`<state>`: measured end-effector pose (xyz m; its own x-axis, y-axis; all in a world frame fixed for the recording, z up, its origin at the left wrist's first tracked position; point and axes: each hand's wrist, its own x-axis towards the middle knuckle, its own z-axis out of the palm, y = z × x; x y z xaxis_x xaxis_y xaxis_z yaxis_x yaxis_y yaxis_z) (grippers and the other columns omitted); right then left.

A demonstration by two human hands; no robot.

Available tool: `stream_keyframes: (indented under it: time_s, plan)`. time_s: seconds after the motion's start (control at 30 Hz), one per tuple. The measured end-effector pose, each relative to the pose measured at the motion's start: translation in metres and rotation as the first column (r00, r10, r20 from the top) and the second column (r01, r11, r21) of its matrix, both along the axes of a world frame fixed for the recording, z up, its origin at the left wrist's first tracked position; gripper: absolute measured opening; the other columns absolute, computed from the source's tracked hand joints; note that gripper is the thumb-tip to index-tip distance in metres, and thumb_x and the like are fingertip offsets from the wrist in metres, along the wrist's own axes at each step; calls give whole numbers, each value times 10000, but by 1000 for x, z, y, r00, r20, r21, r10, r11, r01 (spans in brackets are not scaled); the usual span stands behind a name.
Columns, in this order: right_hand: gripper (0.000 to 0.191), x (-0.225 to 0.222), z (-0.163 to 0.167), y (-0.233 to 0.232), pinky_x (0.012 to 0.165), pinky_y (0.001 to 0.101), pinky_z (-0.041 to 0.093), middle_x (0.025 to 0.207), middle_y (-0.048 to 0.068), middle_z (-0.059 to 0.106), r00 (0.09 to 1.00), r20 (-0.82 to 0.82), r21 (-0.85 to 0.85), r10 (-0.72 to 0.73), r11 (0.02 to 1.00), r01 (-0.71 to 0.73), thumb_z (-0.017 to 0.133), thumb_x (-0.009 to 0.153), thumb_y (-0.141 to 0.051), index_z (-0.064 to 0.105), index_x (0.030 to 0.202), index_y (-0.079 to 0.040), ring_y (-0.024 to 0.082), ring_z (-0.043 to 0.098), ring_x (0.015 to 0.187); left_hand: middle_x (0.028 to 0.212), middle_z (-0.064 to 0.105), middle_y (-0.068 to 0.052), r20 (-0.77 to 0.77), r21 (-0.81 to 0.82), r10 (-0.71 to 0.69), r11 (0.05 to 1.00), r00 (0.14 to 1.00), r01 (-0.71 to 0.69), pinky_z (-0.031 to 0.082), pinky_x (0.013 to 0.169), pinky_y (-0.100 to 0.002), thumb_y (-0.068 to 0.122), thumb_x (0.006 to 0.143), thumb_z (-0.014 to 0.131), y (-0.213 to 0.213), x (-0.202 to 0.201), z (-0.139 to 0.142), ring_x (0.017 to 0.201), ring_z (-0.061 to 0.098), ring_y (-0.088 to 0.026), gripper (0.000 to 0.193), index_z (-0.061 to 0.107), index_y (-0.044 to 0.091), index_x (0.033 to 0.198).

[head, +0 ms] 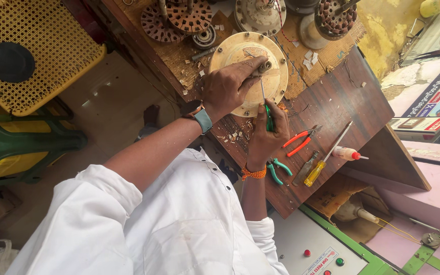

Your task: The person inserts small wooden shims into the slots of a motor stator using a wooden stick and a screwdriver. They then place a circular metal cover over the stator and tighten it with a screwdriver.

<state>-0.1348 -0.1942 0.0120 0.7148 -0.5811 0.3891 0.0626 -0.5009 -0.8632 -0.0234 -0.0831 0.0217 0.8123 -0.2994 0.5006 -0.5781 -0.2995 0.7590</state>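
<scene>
Spanning most of the view, the dark wooden bench (342,102) carries a round cream motor cover (248,71) near its far edge. On that cover rests the left hand (227,86), fingers closed on the small hub at its centre. Just below, the right hand (267,135) grips a green-handled screwdriver (267,109), tip against the cover. Orange pliers (300,141) and a yellow-handled screwdriver (324,157) lie beside.

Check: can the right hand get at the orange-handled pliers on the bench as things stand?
Probably yes. The orange-handled pliers lie uncovered just beside the right hand, but that hand grips a green-handled screwdriver and would need to free itself.
</scene>
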Motion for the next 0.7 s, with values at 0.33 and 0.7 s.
stream_keyframes:
  time_s: [0.33,0.7]
  plan:
    - [330,3,27,-12,503,205,379,777,-28,615,966,-187,224,177,965,-134,675,1026,-210,695,1245,36,29,505,606,1208,747,-86,9,8,17,1000,1000,-17,612,875,-374,178,966,729,3,-1,5,1038,751,-250,440,634,142,1394]
    - [429,11,74,-37,432,232,251,645,-74,398,745,-470,513,473,833,-206,466,1104,-370,680,1145,0,29,324,517,1281,723,-86,-32,-52,30,998,999,-31,605,941,-358,171,967,717,-6,-1,3,1134,729,-247,400,654,124,1359]
